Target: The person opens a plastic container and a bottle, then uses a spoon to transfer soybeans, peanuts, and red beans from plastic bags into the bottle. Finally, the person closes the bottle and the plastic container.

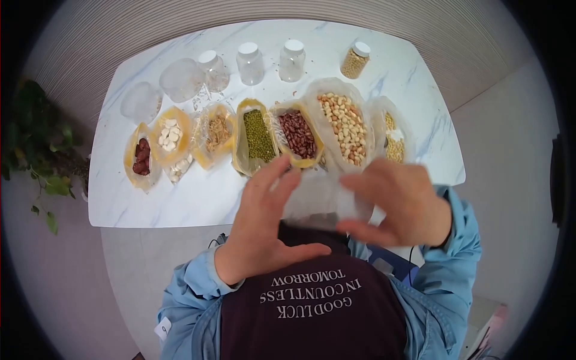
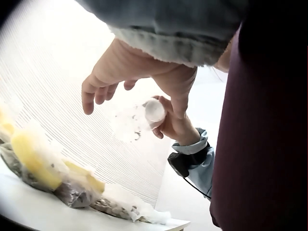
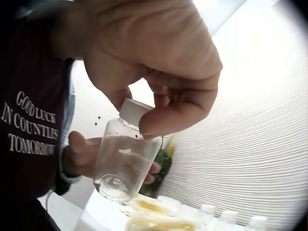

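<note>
Well, the right hand (image 1: 399, 204) pinches the white lid (image 3: 134, 111) of a clear jar (image 3: 127, 166) in its fingers. The jar hangs tilted, 6 o'clock from the red beans (image 1: 297, 133) on the desk (image 1: 180, 207). The left hand (image 1: 255, 231), fingers spread, is near it, apart. 3 jars stand around 12 o'clock.

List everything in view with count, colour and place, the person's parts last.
Standing jars: four, clear, white-capped, table's rear; the rightmost holds yellowish pieces
Held jar: one, clear, white-capped, right hand
Food bags: at least seven, mixed colours, across the table
Whitish translucent items: two, rear left
Table: one, marbled white, centre
Plant: one, green, far left
Ribbed wall: pale, behind
Sleeves: two, blue
Shirt: one, maroon
Hands: two, bare, front; left open
</note>
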Tool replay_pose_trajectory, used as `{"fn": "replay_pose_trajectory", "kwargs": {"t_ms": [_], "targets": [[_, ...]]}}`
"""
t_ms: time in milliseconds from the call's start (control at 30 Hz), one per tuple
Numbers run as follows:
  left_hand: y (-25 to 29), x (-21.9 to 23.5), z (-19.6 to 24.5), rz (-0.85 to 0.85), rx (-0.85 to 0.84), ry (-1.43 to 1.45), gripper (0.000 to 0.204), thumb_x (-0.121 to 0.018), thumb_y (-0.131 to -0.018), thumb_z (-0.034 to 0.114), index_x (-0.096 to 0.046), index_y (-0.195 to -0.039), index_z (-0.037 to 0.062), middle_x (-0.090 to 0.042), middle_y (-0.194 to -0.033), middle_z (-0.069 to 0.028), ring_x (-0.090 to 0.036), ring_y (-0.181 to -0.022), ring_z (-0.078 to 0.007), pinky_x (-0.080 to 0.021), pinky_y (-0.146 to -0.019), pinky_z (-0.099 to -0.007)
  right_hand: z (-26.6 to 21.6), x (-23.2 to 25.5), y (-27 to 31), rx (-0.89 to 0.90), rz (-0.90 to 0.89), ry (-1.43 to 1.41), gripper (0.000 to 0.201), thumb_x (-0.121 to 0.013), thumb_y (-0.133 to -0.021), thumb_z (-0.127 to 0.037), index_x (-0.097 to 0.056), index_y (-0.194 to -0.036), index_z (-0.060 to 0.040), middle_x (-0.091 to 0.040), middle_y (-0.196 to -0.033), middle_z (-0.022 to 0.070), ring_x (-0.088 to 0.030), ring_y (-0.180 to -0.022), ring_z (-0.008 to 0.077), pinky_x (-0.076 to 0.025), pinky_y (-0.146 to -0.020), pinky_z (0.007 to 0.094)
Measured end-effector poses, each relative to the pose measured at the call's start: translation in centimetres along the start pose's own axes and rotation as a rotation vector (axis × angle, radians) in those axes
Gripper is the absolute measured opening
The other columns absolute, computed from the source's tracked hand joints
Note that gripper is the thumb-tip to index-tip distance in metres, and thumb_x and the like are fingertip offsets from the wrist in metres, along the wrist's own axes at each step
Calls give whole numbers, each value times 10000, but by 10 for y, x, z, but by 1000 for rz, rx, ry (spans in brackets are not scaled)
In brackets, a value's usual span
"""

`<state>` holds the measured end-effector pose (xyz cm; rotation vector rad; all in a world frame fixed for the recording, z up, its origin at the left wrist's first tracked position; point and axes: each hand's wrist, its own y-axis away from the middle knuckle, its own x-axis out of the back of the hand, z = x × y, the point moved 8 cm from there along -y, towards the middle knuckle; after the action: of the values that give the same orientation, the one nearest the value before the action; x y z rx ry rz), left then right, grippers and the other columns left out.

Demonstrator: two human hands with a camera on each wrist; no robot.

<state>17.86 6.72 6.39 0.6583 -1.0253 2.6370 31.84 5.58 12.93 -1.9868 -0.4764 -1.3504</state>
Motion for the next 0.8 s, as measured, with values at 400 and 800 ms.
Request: {"fn": "replay_pose_trajectory", "kwargs": {"t_ms": [400, 800], "targets": [[42, -45, 19, -356, 20, 33, 666, -775, -616, 209, -497, -1200, 47, -601, -959, -119, -606, -822, -286, -497, -681, -355, -34, -53, 57, -155, 210, 40, 369, -691, -739, -391, -600, -881, -63, -427, -589, 30, -491, -490, 174, -365, -411, 303], [50, -66, 37, -970, 298, 581, 725, -778, -633, 245, -450, -1248, 45, -642, -962, -129, -657, -829, -280, -517, -717, -335, -43, -26, 76, 130, 135, -507, 314, -750, -702, -224, -603, -939, -80, -552, -779, 58, -558, -597, 204, -438, -511, 299]]}}
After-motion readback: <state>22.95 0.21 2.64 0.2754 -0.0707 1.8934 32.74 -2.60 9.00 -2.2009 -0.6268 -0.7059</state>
